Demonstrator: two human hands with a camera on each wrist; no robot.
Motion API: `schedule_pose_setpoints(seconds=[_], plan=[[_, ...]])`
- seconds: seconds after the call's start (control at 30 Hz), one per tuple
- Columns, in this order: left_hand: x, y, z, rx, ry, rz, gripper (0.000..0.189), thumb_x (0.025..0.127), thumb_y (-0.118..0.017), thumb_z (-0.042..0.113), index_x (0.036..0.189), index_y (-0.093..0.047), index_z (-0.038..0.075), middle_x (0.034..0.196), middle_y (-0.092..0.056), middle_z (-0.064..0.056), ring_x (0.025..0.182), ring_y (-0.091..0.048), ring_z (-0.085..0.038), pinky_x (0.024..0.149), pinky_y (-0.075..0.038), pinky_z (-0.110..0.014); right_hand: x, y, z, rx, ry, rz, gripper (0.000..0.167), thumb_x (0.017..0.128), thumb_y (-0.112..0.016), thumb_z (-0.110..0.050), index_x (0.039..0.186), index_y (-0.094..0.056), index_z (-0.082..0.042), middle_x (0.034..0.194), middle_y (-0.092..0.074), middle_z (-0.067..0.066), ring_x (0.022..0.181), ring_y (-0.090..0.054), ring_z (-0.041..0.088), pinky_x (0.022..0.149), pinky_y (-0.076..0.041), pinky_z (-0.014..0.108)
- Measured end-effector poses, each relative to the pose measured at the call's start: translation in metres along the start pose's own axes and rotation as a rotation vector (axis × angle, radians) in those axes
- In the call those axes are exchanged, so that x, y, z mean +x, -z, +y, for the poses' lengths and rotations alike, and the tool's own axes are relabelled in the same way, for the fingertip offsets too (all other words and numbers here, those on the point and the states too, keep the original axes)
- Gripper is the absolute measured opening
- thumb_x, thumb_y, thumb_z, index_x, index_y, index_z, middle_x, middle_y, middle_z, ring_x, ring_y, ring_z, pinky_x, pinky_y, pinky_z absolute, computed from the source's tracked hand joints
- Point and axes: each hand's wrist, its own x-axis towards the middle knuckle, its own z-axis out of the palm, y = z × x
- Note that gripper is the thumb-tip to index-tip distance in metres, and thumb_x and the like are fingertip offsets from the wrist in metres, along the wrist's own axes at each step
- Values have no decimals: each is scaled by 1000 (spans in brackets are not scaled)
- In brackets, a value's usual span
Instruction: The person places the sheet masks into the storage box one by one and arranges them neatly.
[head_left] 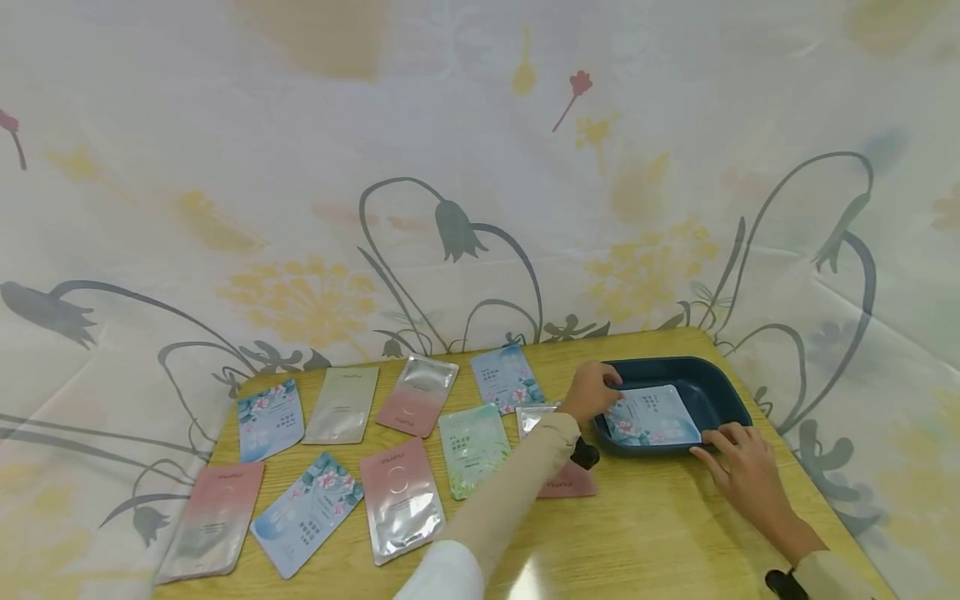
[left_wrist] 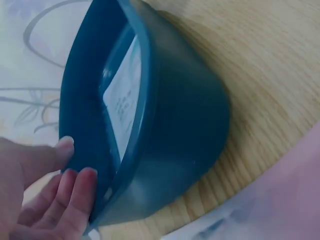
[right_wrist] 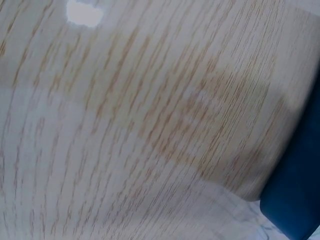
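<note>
**Pale blue, flower-printed flat packet (head_left: 654,415) lay in a dark blue, round-cornered plastic tray (head_left: 722,392)**

The packet lay inside the tray, its flowered end toward the tray's left end and one corner close to the near rim. The tray stood by the far right corner of a light, wood-grained table (head_left: 622,533).

The person's left hand (head_left: 590,393) was at the tray's left end, loosely bent, thumb and fingers (left_wrist: 80,192) apart with nothing between them. The right hand (head_left: 746,475) gripped the near rim toward its right end, thumb outside and fingers over the top.

Nine more packets were spread from the table's left edge to just beside the tray: four pink-and-silver packets (head_left: 401,504), one partly covered by the left sleeve (head_left: 517,492); three pale blue flowered packets (head_left: 307,515); one green leaf-printed packet (head_left: 472,446); and one plain pale beige packet (head_left: 342,406) near the far edge.

Behind the table hung a white cloth (head_left: 465,108) printed with grey and yellow flowers.
</note>
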Motion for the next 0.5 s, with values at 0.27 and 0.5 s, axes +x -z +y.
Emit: schedule_pose_setpoints(seconds=[0.27,0.5], plan=[[-6,21,-3,-73,-50,-84,21,85,-70,6,105,-70,1,103,-65,-10,91,-59,-15,74,-47,-16,0,-1,0,8,2,2,25,78,-76,-29,86,-66,-7,82,-53,10,74,-46,32,59,-38,53],[-11,44,-7,-97,-10,-140,23,87,-68,8,110,-69,4,108,-64,-8,92,-59,-15,75,-47,-18,0,0,0,14,9,15,32,83,-70,-39,85,-66,-7,82,-53,10,74,-47,33,59,-37,52]])
